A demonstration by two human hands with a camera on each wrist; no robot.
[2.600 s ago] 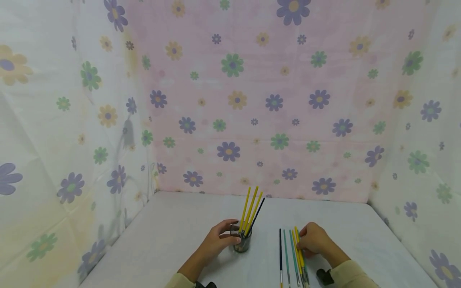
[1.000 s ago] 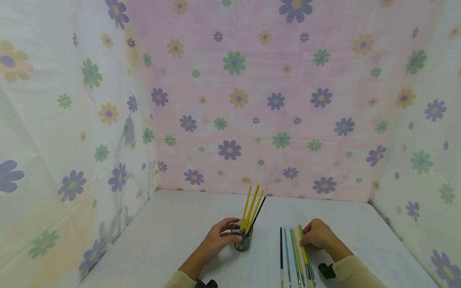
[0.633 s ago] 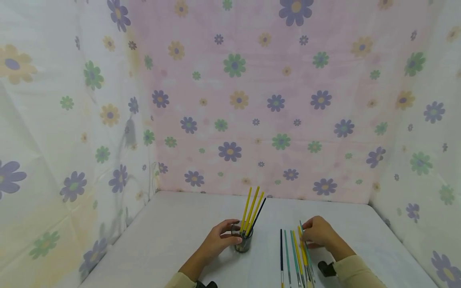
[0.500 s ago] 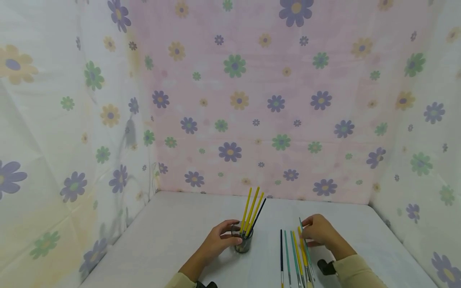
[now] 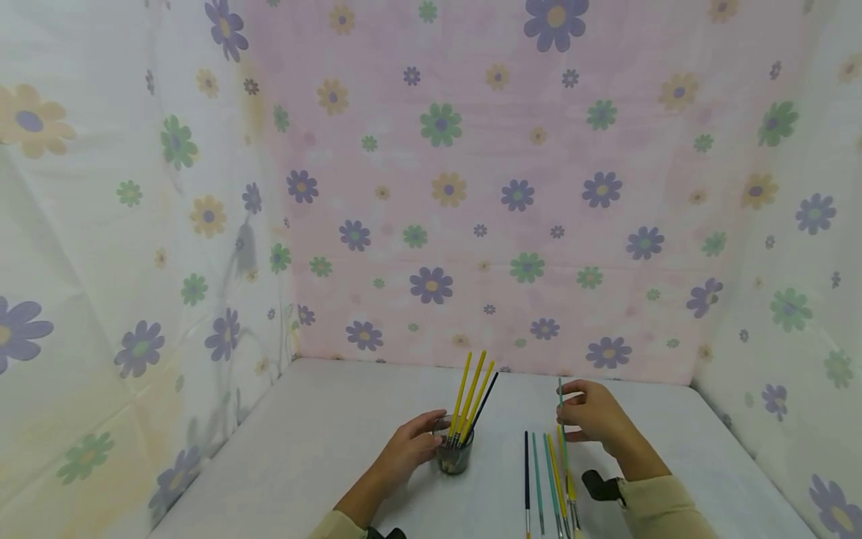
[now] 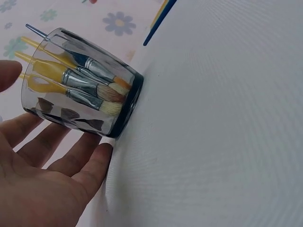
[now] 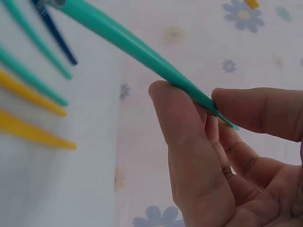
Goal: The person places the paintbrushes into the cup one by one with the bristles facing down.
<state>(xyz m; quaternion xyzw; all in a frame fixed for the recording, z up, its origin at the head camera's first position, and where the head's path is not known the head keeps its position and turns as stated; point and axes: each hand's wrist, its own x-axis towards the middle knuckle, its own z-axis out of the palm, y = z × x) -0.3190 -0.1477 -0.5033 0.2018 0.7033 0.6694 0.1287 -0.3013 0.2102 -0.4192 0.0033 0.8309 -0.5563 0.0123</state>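
Note:
In the head view, a clear glass (image 5: 454, 462) stands upright on the table, holding several yellow-handled paintbrushes (image 5: 471, 389) and a dark one (image 5: 488, 394), bristles down. My left hand (image 5: 402, 454) is around its left side. The left wrist view has relaxed fingers (image 6: 80, 158) against or right beside the glass, with the thumb (image 6: 8, 74) apart from it. My right hand (image 5: 595, 419) pinches a teal paintbrush (image 7: 128, 40) near its handle tip between thumb and fingers. That brush is raised steeply, bristle end down, over the brushes on the table; the right wrist view cuts off its bristles.
Right of the glass lies a row of brushes, handles pointing away: a dark one (image 5: 527, 468), teal ones (image 5: 537, 473) and yellow ones (image 5: 558, 479). The white table (image 5: 337, 408) is enclosed by flowered cloth (image 5: 485, 150) at the back and both sides.
My right hand has gone from the yellow brushes to the teal brush at the row's right end and lifted it upward, away from me. The left thumb has drawn back from the glass.

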